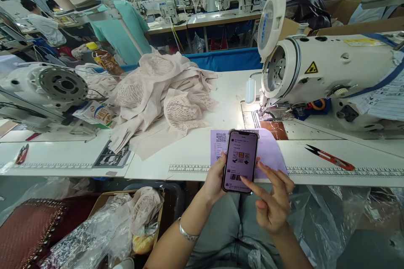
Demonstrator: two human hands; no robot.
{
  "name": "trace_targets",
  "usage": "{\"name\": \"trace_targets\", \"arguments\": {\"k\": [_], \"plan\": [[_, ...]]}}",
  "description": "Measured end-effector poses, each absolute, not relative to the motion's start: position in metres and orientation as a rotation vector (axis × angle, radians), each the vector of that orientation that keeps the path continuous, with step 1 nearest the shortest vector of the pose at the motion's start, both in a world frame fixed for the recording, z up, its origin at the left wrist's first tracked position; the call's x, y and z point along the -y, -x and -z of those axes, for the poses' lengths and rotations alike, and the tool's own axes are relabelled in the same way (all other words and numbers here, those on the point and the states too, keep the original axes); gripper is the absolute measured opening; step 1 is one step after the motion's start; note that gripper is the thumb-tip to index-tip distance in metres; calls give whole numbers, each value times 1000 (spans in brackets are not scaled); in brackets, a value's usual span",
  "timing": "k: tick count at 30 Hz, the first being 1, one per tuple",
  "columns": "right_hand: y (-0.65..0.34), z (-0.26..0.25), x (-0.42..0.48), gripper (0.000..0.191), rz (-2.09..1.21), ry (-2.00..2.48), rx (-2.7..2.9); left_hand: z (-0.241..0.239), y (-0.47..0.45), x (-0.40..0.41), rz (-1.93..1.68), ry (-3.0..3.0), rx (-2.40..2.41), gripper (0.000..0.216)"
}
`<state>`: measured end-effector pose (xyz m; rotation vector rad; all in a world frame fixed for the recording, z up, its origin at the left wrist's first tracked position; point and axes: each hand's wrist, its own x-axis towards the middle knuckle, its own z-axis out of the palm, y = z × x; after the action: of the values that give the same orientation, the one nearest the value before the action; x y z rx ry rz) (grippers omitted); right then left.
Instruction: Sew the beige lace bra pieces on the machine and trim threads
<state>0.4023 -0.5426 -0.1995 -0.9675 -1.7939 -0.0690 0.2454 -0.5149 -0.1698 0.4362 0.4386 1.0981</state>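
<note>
The person's left hand [216, 180] and right hand [273, 199] are bare, as are the left forearm [172, 237] and right forearm [292, 246] as far as the lower part of the view. A silver-coloured bracelet [188, 231] encircles the left arm near the wrist: a narrow, smooth, curved band with a bright metallic sheen. The trousers [217, 231] are a muted grey-green, uniform in tone, with soft creases across the lap and a darker, shadowed zone between the thighs.
</note>
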Motion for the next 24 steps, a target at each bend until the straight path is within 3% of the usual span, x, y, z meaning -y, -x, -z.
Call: {"name": "trace_targets", "arguments": {"k": [24], "plan": [[-401, 196, 540, 51, 114, 1046, 1789, 166, -246, 514, -1087, -399, -447, 58]]}}
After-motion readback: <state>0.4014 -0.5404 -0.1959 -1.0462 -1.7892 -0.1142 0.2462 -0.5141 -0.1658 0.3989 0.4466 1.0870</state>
